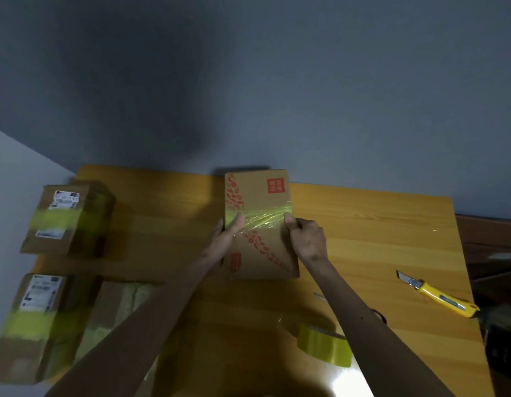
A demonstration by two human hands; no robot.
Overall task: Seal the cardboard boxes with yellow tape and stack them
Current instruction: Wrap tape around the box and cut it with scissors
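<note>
A flat cardboard box (260, 196) with red print lies in the middle of the wooden table (377, 224). A wrinkled strip of yellow tape (263, 214) runs across its top. My left hand (227, 236) grips the box's left edge, thumb on the tape. On the right edge my right hand (307, 239) grips the box, thumb pressing the tape end. The yellow tape roll (324, 343) lies near the table's front, under my right forearm.
Two taped cardboard boxes with white labels sit at the left: one at the back (66, 219), one nearer (39, 322). Another box (117, 316) lies beside the nearer one. A yellow utility knife (437, 295) with its blade out lies at the right.
</note>
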